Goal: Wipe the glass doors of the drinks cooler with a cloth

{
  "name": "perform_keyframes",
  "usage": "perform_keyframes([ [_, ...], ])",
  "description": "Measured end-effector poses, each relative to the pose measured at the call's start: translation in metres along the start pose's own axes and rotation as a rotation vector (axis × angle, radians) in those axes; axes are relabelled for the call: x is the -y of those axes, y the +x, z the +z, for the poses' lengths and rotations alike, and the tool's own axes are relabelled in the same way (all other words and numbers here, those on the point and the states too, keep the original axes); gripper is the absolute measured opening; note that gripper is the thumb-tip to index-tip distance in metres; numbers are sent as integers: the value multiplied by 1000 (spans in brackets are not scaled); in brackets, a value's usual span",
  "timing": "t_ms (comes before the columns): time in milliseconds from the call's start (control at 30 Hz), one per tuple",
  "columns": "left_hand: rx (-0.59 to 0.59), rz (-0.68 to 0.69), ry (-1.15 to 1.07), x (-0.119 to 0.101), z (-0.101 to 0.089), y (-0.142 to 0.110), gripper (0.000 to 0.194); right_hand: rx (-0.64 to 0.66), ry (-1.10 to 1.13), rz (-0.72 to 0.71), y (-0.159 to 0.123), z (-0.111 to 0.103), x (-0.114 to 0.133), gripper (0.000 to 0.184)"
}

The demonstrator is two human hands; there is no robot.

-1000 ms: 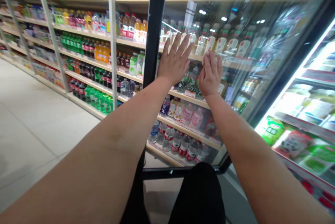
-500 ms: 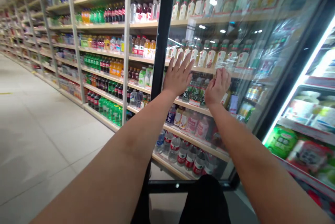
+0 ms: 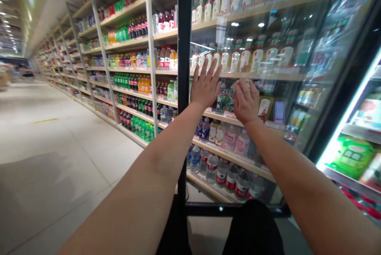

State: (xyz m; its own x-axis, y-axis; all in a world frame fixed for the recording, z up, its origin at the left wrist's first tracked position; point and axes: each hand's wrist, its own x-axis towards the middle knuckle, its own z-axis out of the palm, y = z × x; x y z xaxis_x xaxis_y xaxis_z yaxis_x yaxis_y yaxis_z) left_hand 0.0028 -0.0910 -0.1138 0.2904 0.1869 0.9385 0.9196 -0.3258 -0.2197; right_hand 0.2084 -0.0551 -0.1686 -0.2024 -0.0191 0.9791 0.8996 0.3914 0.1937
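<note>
In the head view my left hand (image 3: 205,88) lies against the glass door (image 3: 220,30) of a fridge, with fingers spread and pointing up. Beside it on the right, my right hand (image 3: 246,102) is closed, fingers curled towards the same pane. Whatever it holds, if anything, is hidden behind the fingers. The black door frame (image 3: 185,48) runs upright just left of my left hand, and its bottom bar (image 3: 208,209) crosses near my knee. Bottles with white labels (image 3: 245,60) show through the glass, above and behind both hands.
Long shelves of bottled drinks (image 3: 133,84) stretch away on the left beside a pale tiled floor (image 3: 74,151). At right is the lit fridge interior, holding green packages (image 3: 353,155). My dark-clothed knee (image 3: 253,227) is close below the door.
The view has turned left, showing more of the aisle, and the shelves and door sit further right. My left hand stays spread on the glass; my right hand, still closed, sits slightly lower in view.
</note>
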Motion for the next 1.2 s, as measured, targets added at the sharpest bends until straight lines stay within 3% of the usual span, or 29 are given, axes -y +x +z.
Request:
perform_keyframes([
  [67, -14, 5, 2, 1, 2, -1, 60, 29, 9, -21, -3, -3, 3, 52],
  [267, -7, -13, -109, 4, 5, 1, 60, -66, 37, 7, -3, 2, 7, 53],
  [433, 12, -30, -232, 13, 8, 4, 60, -6, 145, 105, 31, 10, 14, 61],
  [633, -127, 126, -355, 33, 14, 2, 76, 3, 306, 133, 75, 12, 53, 64],
  [800, -65, 181, -312, 37, 9, 1, 79, 103, 296, 58, 84, -4, 83, 68],
  [900, 37, 124, -238, 31, 1, 1, 66, 228, 206, -2, 81, -20, 72, 71],
  [1033, 60, 91, -193, 19, -7, -2, 60, 386, 93, -133, 58, -33, 27, 66],
  [1200, 60, 104, -254, 13, -12, 14, 58, 266, -73, 124, 28, -25, -10, 63],
])
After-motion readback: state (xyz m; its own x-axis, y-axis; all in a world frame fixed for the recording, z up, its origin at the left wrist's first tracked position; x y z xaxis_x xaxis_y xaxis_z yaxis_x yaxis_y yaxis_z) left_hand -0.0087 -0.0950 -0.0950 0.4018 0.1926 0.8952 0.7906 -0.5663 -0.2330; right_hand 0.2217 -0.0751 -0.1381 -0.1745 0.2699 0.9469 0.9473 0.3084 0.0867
